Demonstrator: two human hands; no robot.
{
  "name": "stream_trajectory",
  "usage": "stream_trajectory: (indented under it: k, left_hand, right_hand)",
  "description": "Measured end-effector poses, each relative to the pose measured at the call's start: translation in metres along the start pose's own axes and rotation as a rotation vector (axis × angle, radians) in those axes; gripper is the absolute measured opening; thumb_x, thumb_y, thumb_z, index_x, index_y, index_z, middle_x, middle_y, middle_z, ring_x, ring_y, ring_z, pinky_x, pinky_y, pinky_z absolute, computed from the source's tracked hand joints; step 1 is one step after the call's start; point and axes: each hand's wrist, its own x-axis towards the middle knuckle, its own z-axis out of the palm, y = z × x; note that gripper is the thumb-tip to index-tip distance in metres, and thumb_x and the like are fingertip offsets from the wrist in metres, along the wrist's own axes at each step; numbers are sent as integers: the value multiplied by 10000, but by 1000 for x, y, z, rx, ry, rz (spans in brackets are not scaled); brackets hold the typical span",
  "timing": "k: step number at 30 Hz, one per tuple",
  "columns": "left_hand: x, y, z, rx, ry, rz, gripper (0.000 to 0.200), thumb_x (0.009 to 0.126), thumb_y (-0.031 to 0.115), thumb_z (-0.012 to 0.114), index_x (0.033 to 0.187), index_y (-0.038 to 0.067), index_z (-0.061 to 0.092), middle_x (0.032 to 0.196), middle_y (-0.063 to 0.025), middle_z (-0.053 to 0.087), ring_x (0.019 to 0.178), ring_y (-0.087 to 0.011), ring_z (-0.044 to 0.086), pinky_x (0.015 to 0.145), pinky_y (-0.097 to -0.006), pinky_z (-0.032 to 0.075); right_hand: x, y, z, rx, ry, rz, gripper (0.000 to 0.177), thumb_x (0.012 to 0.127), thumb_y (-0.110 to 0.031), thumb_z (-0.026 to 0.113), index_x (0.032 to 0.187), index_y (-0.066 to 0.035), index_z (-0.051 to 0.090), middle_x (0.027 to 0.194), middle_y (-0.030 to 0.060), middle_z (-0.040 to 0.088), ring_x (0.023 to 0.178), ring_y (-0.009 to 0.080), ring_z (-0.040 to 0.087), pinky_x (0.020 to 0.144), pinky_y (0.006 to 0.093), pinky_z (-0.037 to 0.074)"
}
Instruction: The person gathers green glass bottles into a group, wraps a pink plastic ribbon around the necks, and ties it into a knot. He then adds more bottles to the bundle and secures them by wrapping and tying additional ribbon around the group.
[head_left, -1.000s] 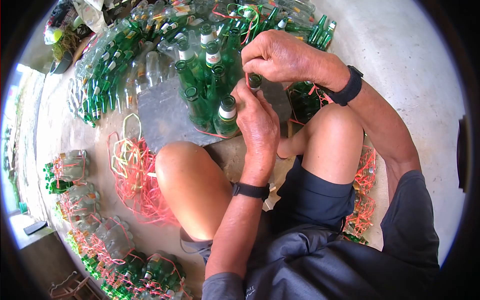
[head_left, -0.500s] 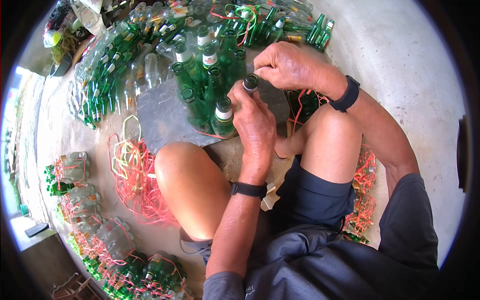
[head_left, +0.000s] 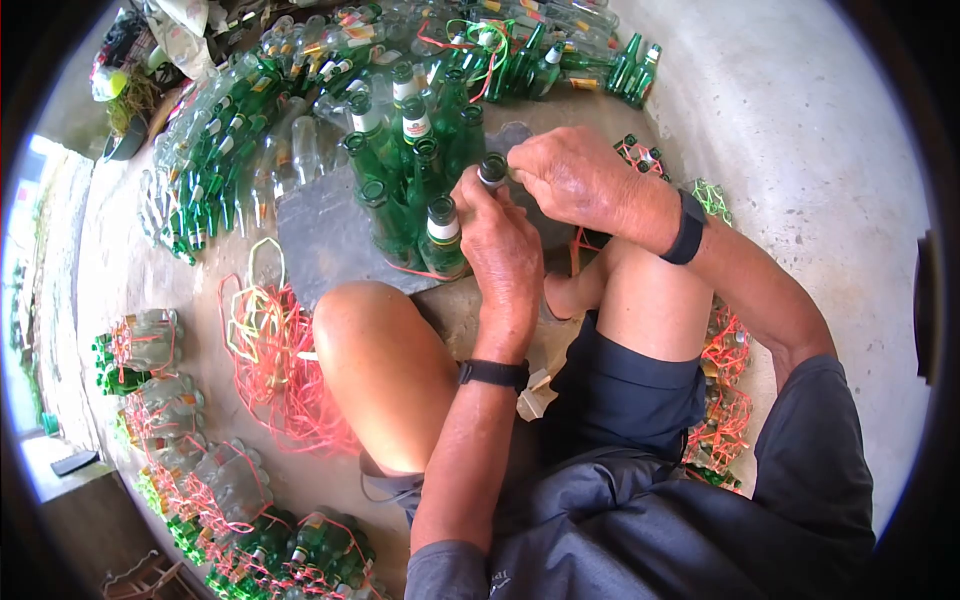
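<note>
A tight cluster of green glass bottles (head_left: 425, 160) stands upright on a grey slab (head_left: 320, 235), some with white neck labels. A red plastic strap (head_left: 415, 272) runs round the cluster's base. At the near right side of the cluster, my left hand (head_left: 497, 250) is closed around the neck of a green bottle (head_left: 492, 165), whose dark mouth shows above the fingers. Just right of that mouth is my right hand (head_left: 580, 175), its fingers pinched together; whatever they hold is hidden. Both wrists carry black bands.
A tangle of red and yellow strap (head_left: 275, 350) lies on the floor by my left knee. Strapped bottle bundles (head_left: 230, 475) line the lower left, with more bundles (head_left: 725, 400) on the right. Loose bottles (head_left: 240, 130) are heaped behind the slab.
My right hand has come down toward me, from above the bottle's mouth to beside it, still pinched. My left hand stays at the bottle neck. A strapped bundle behind the right hand is now uncovered.
</note>
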Motion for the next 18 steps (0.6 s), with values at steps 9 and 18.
stream_trajectory:
  k: [9,18]
  left_hand:
    - [0,-7,5,17,91,52,410,1033,39,561,1401,-128,492,1130,-345,655,1037,-494,680,878,-515,550]
    - [-10,4,-8,-51,-93,-21,617,1017,-1,559,1539,-139,260,1475,-440,419,1287,-567,547,1022,-540,528]
  right_hand:
    - [-20,-28,-6,-154,-17,9,63,873,-67,649,854,-27,604,810,163,658,776,421,677,645,530,533]
    - [-29,-41,-16,-157,-40,20,63,884,-107,639,889,-45,641,854,158,689,816,408,704,662,534,538]
